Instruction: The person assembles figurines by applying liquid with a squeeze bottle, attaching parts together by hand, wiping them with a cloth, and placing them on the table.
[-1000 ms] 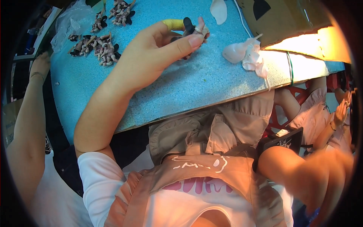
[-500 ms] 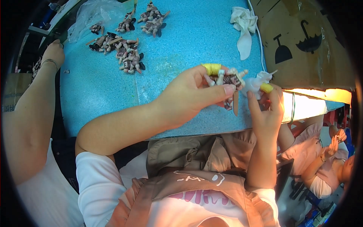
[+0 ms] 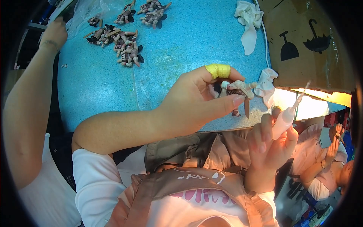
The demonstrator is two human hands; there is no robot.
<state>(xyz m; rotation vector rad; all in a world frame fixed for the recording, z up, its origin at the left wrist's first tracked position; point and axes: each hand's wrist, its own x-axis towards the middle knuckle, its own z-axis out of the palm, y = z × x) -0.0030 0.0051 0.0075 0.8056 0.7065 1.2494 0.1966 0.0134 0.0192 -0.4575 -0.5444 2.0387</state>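
Observation:
My left hand [image 3: 204, 96], with yellow tape round its index finger, pinches a small toy figurine [image 3: 236, 90] between thumb and fingers above the table's near edge. The figurine is pale with brown clothing, and a flat brown piece sticks down from it. Part of it is hidden by my thumb. In my right hand [image 3: 270, 143] is a small white squeeze bottle [image 3: 283, 123] with a long thin nozzle, tilted up and to the right. The nozzle is apart from the figurine.
More figurines [image 3: 128, 55] lie in groups on the blue table [image 3: 162, 75], by a clear plastic bag [image 3: 87, 15]. White cloths [image 3: 248, 26] and a cardboard box [image 3: 317, 68] are at the right. A co-worker's arm [image 3: 30, 94] reaches in at the left; another person sits at the right.
My right hand has drawn the bottle back from the figurine, down and to the right, and its nozzle now points up. My left hand, still holding the figurine, has shifted slightly right.

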